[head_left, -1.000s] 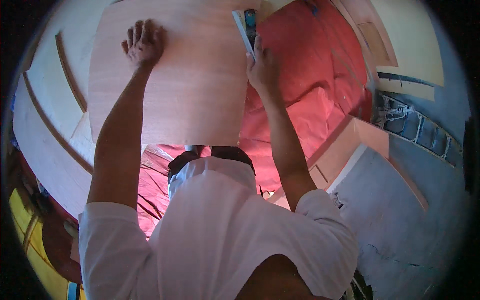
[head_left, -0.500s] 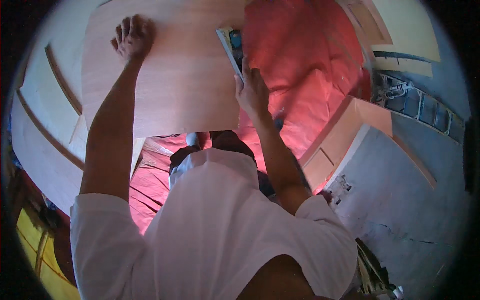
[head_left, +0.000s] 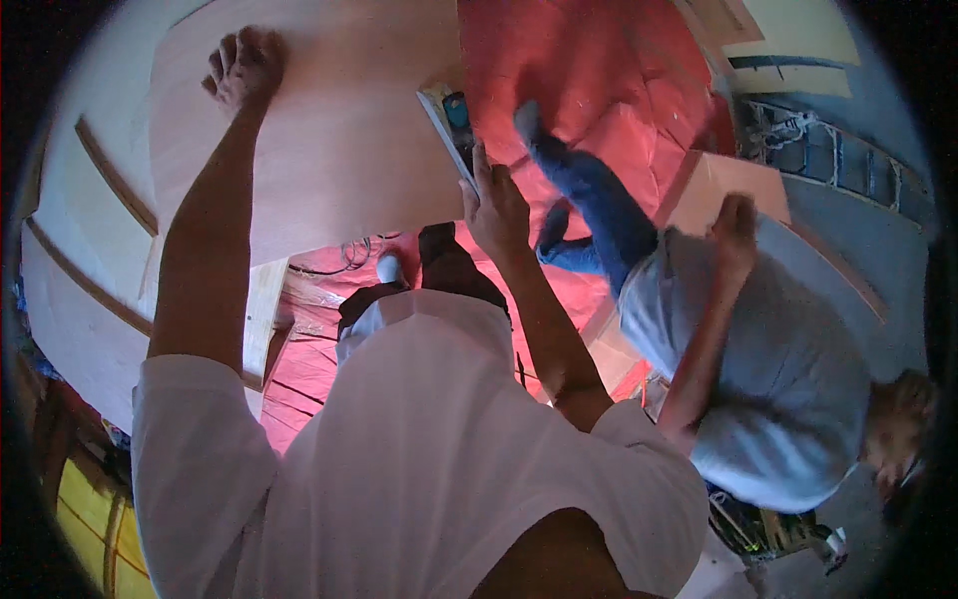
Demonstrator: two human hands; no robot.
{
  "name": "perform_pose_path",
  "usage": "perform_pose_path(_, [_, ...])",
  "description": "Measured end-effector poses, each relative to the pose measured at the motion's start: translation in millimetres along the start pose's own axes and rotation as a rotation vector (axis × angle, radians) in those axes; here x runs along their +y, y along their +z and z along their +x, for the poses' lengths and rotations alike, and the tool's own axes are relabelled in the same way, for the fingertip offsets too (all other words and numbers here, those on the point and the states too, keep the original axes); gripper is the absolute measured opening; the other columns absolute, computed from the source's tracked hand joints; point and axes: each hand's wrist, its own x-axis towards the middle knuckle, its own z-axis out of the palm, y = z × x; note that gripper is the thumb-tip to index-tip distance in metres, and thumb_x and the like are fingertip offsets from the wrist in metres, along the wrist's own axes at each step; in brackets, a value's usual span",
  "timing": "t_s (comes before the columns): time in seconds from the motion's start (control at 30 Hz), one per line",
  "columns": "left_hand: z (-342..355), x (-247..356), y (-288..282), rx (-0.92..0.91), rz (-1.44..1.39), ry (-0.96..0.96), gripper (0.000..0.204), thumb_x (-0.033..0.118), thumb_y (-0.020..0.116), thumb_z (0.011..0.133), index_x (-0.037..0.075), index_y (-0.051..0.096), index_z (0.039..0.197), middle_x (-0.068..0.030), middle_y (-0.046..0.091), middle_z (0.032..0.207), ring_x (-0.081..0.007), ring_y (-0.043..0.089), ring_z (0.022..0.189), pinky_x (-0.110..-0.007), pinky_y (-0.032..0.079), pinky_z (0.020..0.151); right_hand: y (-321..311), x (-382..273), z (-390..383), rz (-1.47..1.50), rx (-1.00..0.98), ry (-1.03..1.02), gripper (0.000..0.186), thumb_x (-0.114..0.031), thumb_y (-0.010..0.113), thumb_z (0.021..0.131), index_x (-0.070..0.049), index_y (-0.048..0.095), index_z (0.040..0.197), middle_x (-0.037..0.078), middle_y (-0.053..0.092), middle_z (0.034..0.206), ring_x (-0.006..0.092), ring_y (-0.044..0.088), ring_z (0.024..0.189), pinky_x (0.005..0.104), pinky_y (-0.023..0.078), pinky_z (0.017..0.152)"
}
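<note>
A large pale-brown plywood sheet (head_left: 329, 130) lies in front of me. My left hand (head_left: 245, 68) rests on its upper left part, fingers apart and somewhat bent, holding nothing. At the sheet's right edge, my right hand (head_left: 497, 208) grips the near end of a long narrow tool (head_left: 447, 128). This has a pale straight side, a dark body and a blue-green part near its far end; its exact kind cannot be made out. The underside of the tool is hidden.
A co-worker (head_left: 758, 349) in a grey shirt and jeans is close on my right. Red sheeting (head_left: 589, 70) covers the floor. More boards with wooden strips (head_left: 118, 180) lie left. A ladder (head_left: 838, 160) lies at the far right, and a cable (head_left: 349, 258) lies below the plywood.
A co-worker has come into view on the right. The plywood, both my hands and the tool appear shifted slightly left in the picture, along with the surroundings. My grip stays the same.
</note>
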Motion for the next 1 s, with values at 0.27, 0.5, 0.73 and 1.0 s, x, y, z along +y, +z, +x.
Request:
perform_pose_path(0.27, [7.0,-3.6,11.9,0.028,-0.011,0.011,0.048,0.059,0.035,0.083,0.025,0.050,0.115,-0.0011,0.047,0.123,-0.0223,0.038,0.118,-0.045,0.026,0.093,-33.3,-6.6,-79.3,-0.068,-0.262,0.243,0.061,-0.015,0.056,0.084,-0.002,0.029,0.138,0.018,0.052,0.082,0.0331,0.056,0.074,0.0379,0.047,0.059])
perform_pose_path(0.5, [9.9,1.1,14.5,0.077,-0.053,-0.014,0.049,0.060,0.038,0.084,0.025,0.048,0.116,-0.0026,0.045,0.125,-0.0264,0.041,0.117,-0.051,0.031,0.092,-62.1,-12.4,-140.6,0.065,-0.085,0.488,0.054,-0.017,0.052,0.090,0.004,0.030,0.135,0.024,0.055,0.100,0.0366,0.057,0.091,0.0422,0.047,0.074])
perform_pose_path(0.73, [2.0,6.6,-8.6,-0.044,-0.005,-0.048,0.038,0.046,0.034,0.089,0.021,0.048,0.114,-0.0026,0.043,0.125,-0.0213,0.036,0.119,-0.046,0.027,0.093,-10.6,15.0,4.8,0.055,-0.142,0.234,0.057,-0.018,0.053,0.089,0.000,0.028,0.137,0.026,0.053,0.094,0.0409,0.054,0.084,0.0446,0.046,0.067])
perform_pose_path(1.0, [-11.2,-13.6,-9.6,0.142,-0.035,-0.042,0.029,0.039,0.045,0.086,0.020,0.049,0.108,-0.0009,0.047,0.114,-0.0211,0.039,0.115,-0.046,0.032,0.088,45.6,24.2,264.9,0.108,-0.171,0.077,0.058,-0.027,0.051,0.088,-0.002,0.031,0.136,0.026,0.056,0.099,0.0404,0.058,0.082,0.0500,0.045,0.068])
